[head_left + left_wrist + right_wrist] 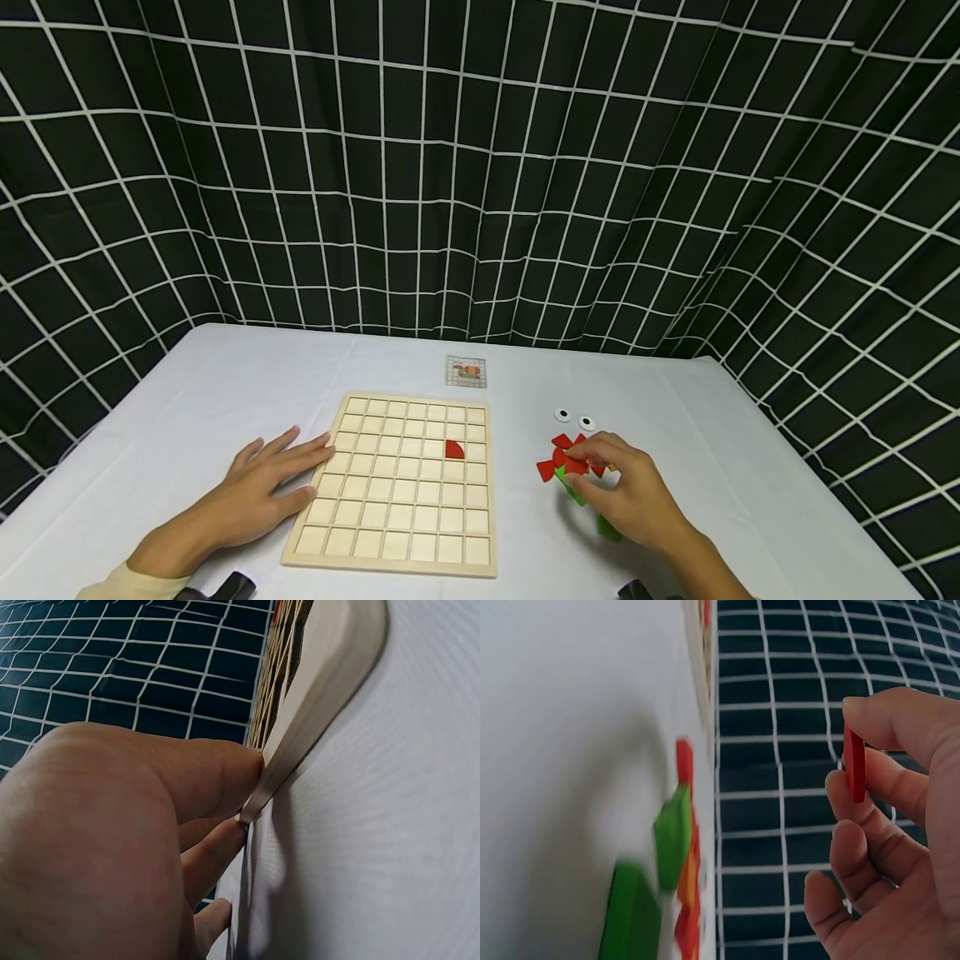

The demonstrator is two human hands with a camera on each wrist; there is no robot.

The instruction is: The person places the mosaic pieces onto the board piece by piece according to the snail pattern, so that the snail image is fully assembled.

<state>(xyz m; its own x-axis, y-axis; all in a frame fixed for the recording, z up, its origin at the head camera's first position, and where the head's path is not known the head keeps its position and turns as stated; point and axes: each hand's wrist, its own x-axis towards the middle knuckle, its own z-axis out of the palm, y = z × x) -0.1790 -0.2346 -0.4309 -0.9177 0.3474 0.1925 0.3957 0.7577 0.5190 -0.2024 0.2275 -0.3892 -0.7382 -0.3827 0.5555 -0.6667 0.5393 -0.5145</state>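
Note:
My left hand (258, 492) lies with fingers extended against the left edge of a wooden grid board (390, 518). In the left wrist view, the thumb and a finger touch the board's pale rim (319, 701). My right hand (637, 492) pinches a flat red piece (854, 765) between thumb and fingers, raised off the table. Below and around that hand lie loose red pieces (546, 472) and green pieces (609, 528), partly hidden by it. One red quarter-circle piece (454, 450) sits in a cell toward the board's right side.
Two white eye discs, one (562, 415) beside the other (587, 423), lie beyond the loose pieces. A small picture card (466, 372) lies behind the board on the white tablecloth (247, 375). Black curtain (420, 167) with white grid lines surrounds the table's far side.

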